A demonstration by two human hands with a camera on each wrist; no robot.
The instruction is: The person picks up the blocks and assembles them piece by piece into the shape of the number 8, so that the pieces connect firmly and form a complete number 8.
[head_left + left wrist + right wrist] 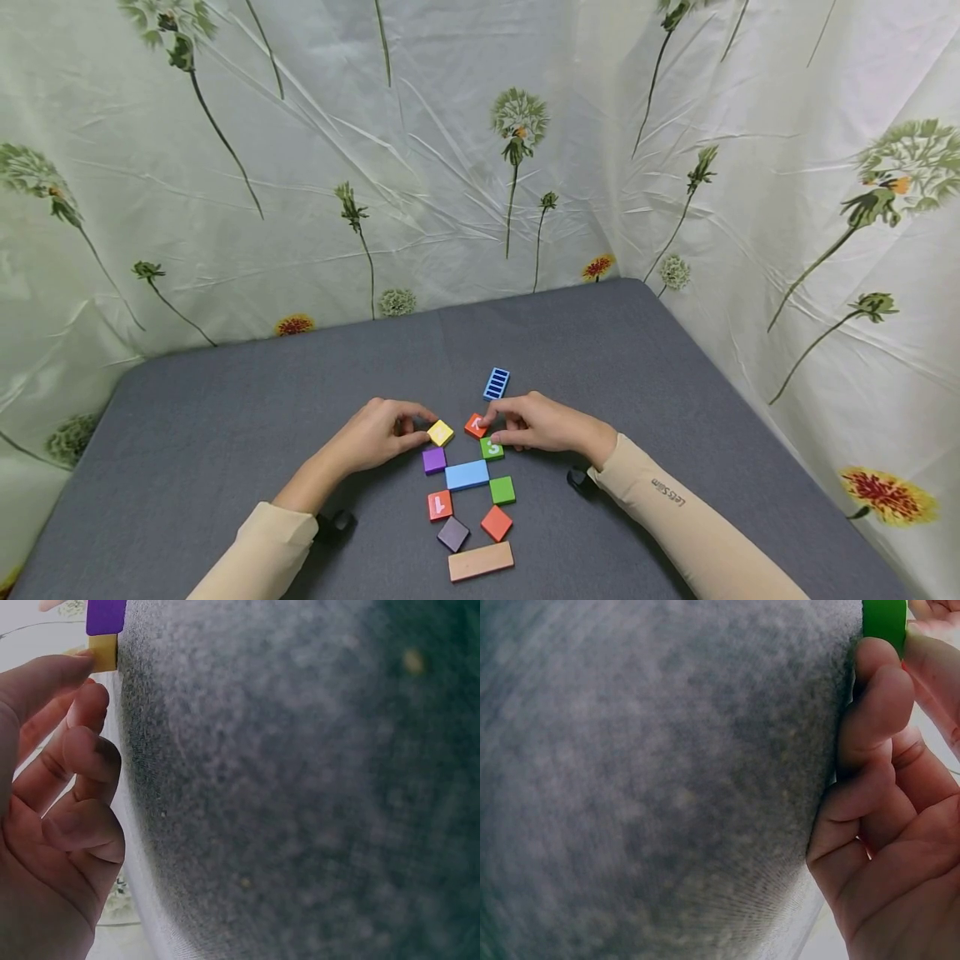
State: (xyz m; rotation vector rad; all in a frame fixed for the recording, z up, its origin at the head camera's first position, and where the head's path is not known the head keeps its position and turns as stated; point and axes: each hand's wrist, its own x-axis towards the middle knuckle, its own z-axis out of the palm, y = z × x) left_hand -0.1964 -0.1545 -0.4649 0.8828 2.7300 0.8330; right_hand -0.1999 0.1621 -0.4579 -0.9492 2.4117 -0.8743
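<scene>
My left hand (375, 433) pinches a small yellow block (440, 432) by its left side with thumb and forefinger. In the left wrist view, the thumb lies against that block, near a purple block (106, 616). The right hand (543, 421) touches a red numbered block (474, 426) with its forefinger. Its thumb rests on a green block marked 3 (492, 448). The right wrist view shows the thumb against the green block (883, 621) and the other fingers bent near the cloth. Below the hands lies a light blue oblong block (467, 475).
Further down lie a red block marked 1 (440, 505), a plain green block (502, 490), an orange-red block (497, 523), a dark purple block (453, 534) and a tan oblong block (481, 562). A blue striped block (497, 383) lies beyond the right hand. Flowered cloth (450, 167) hangs behind the grey table (247, 400).
</scene>
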